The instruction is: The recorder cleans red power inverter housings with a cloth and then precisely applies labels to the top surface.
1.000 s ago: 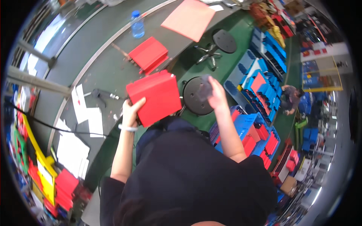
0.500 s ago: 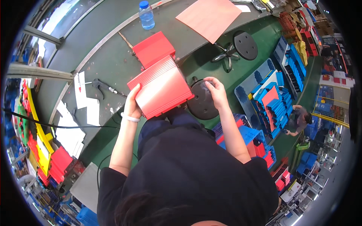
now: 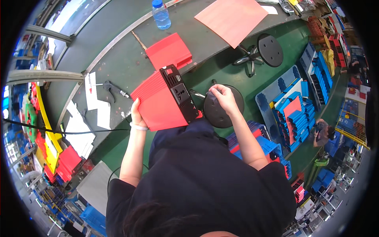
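Observation:
A red, ribbed power inverter (image 3: 158, 106) is tilted in front of me above my lap. Its black end panel (image 3: 181, 94), with a socket and a switch-like part, faces right. My left hand (image 3: 138, 115) grips the inverter by its left edge, thumb on the red face and the other fingers hidden beneath. Apart from the inverter, to its right, my right hand (image 3: 224, 98) is closed in a pinch above a black round stool (image 3: 225, 114). Something small and dark seems to be at its fingertips, too small to name. Beyond the inverter, a red metal cover (image 3: 169, 51) rests on the bench.
On the dark bench (image 3: 118, 63) are a blue-capped bottle (image 3: 162, 17), a pink sheet (image 3: 233, 19), a black-handled tool (image 3: 112, 89) and white papers (image 3: 79, 132). Another stool (image 3: 270, 50) and racks of blue casings (image 3: 296, 114) stand right. A person (image 3: 323, 132) is farther off.
The inverter has turned in my left hand, bringing its black end panel into sight. My right hand's fingers have drawn together and bent downward. The view has shifted slightly.

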